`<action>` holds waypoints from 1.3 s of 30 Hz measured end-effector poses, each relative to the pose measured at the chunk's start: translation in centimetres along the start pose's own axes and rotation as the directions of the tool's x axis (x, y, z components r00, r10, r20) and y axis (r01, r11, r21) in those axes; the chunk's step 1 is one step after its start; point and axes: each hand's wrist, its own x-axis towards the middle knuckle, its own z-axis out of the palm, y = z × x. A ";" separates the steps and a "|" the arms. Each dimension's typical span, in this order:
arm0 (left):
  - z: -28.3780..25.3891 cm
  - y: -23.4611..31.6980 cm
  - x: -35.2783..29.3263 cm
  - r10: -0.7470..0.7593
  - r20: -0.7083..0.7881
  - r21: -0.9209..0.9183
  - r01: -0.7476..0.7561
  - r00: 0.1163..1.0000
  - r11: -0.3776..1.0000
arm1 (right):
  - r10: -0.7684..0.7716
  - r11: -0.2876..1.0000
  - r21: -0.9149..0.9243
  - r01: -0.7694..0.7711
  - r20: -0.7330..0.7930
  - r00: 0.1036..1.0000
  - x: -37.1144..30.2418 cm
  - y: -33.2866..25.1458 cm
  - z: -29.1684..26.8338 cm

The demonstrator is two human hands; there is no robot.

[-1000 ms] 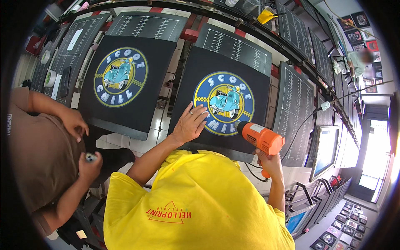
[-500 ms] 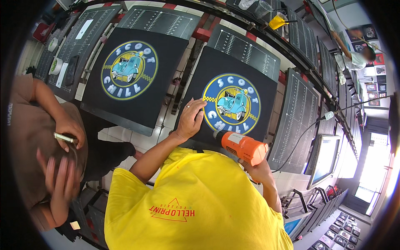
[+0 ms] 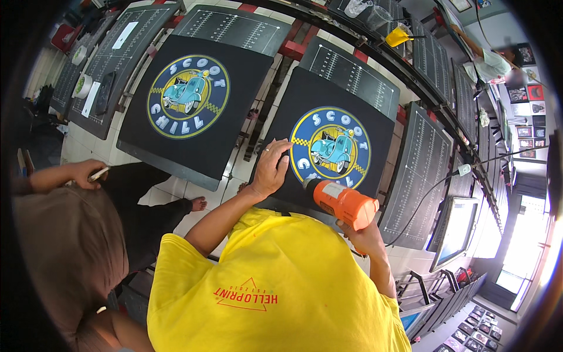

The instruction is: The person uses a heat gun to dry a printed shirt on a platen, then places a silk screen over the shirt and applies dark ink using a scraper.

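My right hand (image 3: pixel 365 237) grips an orange heat gun (image 3: pixel 349 203) with a dark nozzle. The nozzle points left, over the lower edge of a round scooter print (image 3: pixel 331 146). That print lies on a black shirt (image 3: pixel 384 132) stretched over a board in front of me. Resting near the left edge of the print, my left hand (image 3: pixel 272 170) has its fingers stretched out, with nothing in it. The gun's body hides part of the print's lower lettering.
A second black shirt (image 3: pixel 246 76) with the same print lies on the board to the left. A grey marked board (image 3: pixel 416 170) stands on the right, with a cable (image 3: pixel 422 202) running across it. A seated co-worker (image 3: pixel 70 234) holds a phone (image 3: pixel 98 173) at left. A yellow cup (image 3: pixel 397 36) stands far back.
The co-worker at left has turned and leaned away, and the raised free hand has dropped. My view has shifted slightly; my hands and the heat gun keep nearly the same places.
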 end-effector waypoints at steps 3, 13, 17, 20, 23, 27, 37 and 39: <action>0.0 0.1 0.0 0.010 -0.002 0.017 -0.010 1.000 1.000 | 0.098 0.995 0.035 -0.097 -0.015 0.995 -0.1 0.4 -0.6; 0.3 0.5 0.3 0.027 0.044 0.063 -0.029 0.999 0.998 | 0.289 0.956 0.071 -0.284 -0.092 0.953 -1.8 2.6 -2.3; 0.4 0.9 0.5 0.031 0.065 0.075 -0.036 0.997 0.997 | 0.360 0.925 0.151 -0.349 -0.049 0.932 -1.8 0.9 -2.8; 0.4 0.9 0.3 0.020 0.092 0.122 -0.031 0.996 0.992 | 0.372 0.910 0.180 -0.374 0.049 0.927 -2.2 -0.7 -2.8; 0.5 1.0 0.3 0.077 0.119 0.171 -0.097 0.990 0.981 | 0.459 0.877 0.222 -0.426 -0.127 0.879 -2.2 1.4 -3.0; 0.7 1.2 0.4 0.102 0.208 0.254 -0.155 0.973 0.955 | 0.435 0.883 0.233 -0.408 -0.078 0.897 -3.2 1.8 -3.6; 1.1 1.9 0.2 0.134 0.310 0.323 -0.237 0.941 0.916 | 0.427 0.896 0.269 -0.355 -0.294 0.855 -0.8 2.7 -7.3; 1.1 1.8 0.1 0.134 0.313 0.332 -0.240 0.940 0.912 | 0.422 0.898 0.256 -0.358 -0.273 0.864 -0.4 2.7 -7.6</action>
